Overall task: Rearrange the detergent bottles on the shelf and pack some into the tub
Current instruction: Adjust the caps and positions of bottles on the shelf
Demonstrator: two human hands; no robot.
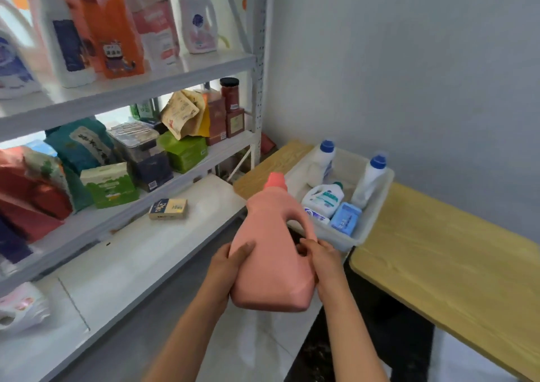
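We hold the pink bottle (pixel 271 250) in the air with both hands, in front of the lowest shelf board and short of the tub (pixel 377 206). Our left hand (pixel 230 267) cups its lower left side, thumb laid across the front face. Our right hand (pixel 318 260) curls its fingers round the foot of the handle, on the side nearer the tub.

What the next move turns on is direction: the bottle's long axis runs from its base, close to us, up and away to the cap (pixel 274 180), and the cap tips toward the tub's near left corner. The tub sits ahead and to the right of our grip, on the wooden table (pixel 455 261) against the wall, so the right hand is the nearer one to lead the carry.

Inside the tub two white bottles (pixel 321 162) stand along the far side and others lie toward the near edge; we judge the free room to be in the left part, so the pink bottle probably has to go in there.
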